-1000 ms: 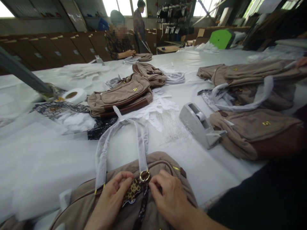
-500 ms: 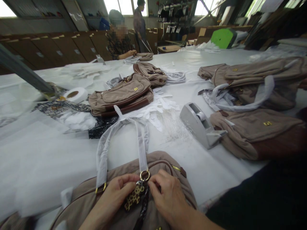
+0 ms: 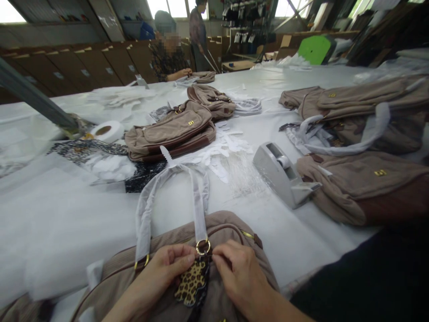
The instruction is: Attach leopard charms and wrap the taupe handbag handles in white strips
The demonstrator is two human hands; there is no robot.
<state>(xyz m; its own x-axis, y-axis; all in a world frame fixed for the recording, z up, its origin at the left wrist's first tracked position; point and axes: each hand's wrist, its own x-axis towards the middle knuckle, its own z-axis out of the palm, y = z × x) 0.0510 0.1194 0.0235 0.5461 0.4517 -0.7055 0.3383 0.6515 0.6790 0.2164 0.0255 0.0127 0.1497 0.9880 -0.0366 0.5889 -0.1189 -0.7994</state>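
Observation:
A taupe corduroy handbag [image 3: 161, 239] with brown piping lies in front of me, its upright handles [image 3: 144, 214] wrapped in white tissue. At the foot of one handle is a gold ring [image 3: 203, 247]. A leopard-print charm [image 3: 191, 284] hangs below the ring, beside a dark braided strap [image 3: 200, 300]. My left hand [image 3: 169, 268] is closed in a pinch just above the charm; what lies between its fingertips is hidden. On the ring's other side, my right hand [image 3: 239, 273] pinches a thin cord that runs toward the ring.
A grey tape dispenser [image 3: 279, 172] stands ahead to the right, beside more taupe handbags [image 3: 362, 183]. Other bags [image 3: 170, 129] lie further ahead, near white paper strips [image 3: 221, 156] and a white roll [image 3: 109, 132]. A co-worker [image 3: 169, 53] sits across the table.
The leopard charm has turned to show its broad face and hangs lower. My right hand has shifted slightly right, and the thin cord now shows between it and the ring.

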